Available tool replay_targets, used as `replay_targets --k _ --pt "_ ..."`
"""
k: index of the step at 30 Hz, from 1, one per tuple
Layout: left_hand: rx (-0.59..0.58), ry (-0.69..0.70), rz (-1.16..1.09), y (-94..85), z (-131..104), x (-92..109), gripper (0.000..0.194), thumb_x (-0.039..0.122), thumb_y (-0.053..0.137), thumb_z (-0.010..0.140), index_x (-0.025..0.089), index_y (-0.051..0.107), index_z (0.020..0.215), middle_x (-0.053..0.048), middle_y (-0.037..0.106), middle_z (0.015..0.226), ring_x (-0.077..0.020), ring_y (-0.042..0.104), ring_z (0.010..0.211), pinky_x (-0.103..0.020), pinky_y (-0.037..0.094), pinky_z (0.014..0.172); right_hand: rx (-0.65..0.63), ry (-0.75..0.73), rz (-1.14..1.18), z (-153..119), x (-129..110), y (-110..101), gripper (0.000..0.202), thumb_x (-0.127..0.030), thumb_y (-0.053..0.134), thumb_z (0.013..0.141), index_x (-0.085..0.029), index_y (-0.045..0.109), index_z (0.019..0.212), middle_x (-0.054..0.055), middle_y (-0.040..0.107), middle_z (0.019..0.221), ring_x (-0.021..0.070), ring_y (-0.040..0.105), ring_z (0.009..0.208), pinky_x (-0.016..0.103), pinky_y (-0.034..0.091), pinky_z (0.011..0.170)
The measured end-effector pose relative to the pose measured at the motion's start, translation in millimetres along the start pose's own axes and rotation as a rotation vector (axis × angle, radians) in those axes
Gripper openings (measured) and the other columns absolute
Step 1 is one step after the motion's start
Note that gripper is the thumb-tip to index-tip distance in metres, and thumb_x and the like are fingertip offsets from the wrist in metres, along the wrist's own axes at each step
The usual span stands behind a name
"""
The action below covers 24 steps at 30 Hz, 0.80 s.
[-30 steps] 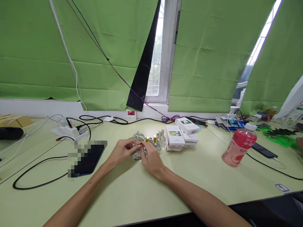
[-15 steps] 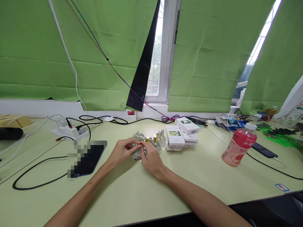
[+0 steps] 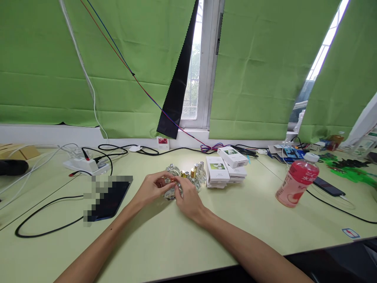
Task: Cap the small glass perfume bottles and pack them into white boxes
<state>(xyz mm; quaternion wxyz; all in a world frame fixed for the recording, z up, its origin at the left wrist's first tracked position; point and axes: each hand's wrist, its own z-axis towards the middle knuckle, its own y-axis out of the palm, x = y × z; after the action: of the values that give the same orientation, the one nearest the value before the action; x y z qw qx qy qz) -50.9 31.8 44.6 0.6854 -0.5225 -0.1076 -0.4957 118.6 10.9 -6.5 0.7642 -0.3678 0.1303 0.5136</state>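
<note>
Just below frame centre, the left hand (image 3: 151, 190) pinches a small, shiny copper-red cap (image 3: 172, 180) above a clear, rounded glass bottle (image 3: 169, 194); the right hand (image 3: 188, 196) curls alongside, its hold unclear.

Single head view: close, above near edge of the table (image 3: 159, 247), facing forward-down, far edge and green blinds (image 3: 250, 74) ahead.

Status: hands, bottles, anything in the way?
Left hand, right hand: fingertips at small reddish piece, grip unclear. Glass bottles close by. White boxes right of bottles, not blocking.
</note>
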Motion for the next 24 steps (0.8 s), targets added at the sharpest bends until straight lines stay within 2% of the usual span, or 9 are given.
replay_targets --k 9,13,15,18,24 --pt "-0.022 0.020 0.034 -3.1 -2.9 1.8 0.033 0.045 0.067 0.087 0.016 0.072 0.102 0.000 0.066 0.067 -0.0102 0.053 0.053 -0.021 0.047 0.053 -0.013 0.017 0.000 -0.2 -0.5 -0.8 0.038 -0.012 0.045 0.095 -0.012 0.059 0.130 0.016 0.069 0.117 0.0252 0.064 0.111 0.041 0.053 0.097" --pt "0.021 0.060 0.066 -2.9 -2.6 1.1 0.030 0.043 0.064 0.089 0.017 0.074 0.097 0.000 0.065 0.064 -0.0099 0.051 0.054 -0.020 0.046 0.052 -0.001 0.001 -0.016 0.2 0.2 -0.2 0.035 -0.013 0.045 0.096 -0.012 0.060 0.128 0.016 0.069 0.117 0.0254 0.064 0.110 0.042 0.054 0.096" --pt "0.028 0.080 0.061 -2.2 -2.2 0.3 0.029 0.042 0.063 0.090 0.017 0.075 0.092 -0.002 0.069 0.070 -0.0105 0.053 0.057 -0.020 0.045 0.053 0.004 -0.007 -0.019 0.5 -0.2 -0.5 0.035 -0.014 0.044 0.096 -0.012 0.061 0.127 0.016 0.070 0.117 0.0259 0.064 0.108 0.043 0.055 0.095" --pt "0.007 0.096 0.009 -1.0 -1.6 0.0 0.031 0.042 0.059 0.093 0.016 0.073 0.084 -0.007 0.073 0.084 -0.0120 0.057 0.063 -0.021 0.045 0.053 0.005 -0.015 -0.021 0.6 -0.6 -1.0 0.035 -0.014 0.044 0.096 -0.011 0.061 0.127 0.017 0.070 0.116 0.0265 0.064 0.108 0.043 0.055 0.095" --pt "-0.035 0.102 -0.029 -0.9 -1.7 1.2 0.034 0.043 0.057 0.095 0.015 0.069 0.080 -0.008 0.072 0.088 -0.0113 0.055 0.063 -0.021 0.045 0.052 0.000 -0.011 -0.031 0.7 -0.1 -0.7 0.036 -0.012 0.045 0.095 -0.015 0.060 0.128 0.014 0.070 0.115 0.0248 0.065 0.108 0.040 0.055 0.094"
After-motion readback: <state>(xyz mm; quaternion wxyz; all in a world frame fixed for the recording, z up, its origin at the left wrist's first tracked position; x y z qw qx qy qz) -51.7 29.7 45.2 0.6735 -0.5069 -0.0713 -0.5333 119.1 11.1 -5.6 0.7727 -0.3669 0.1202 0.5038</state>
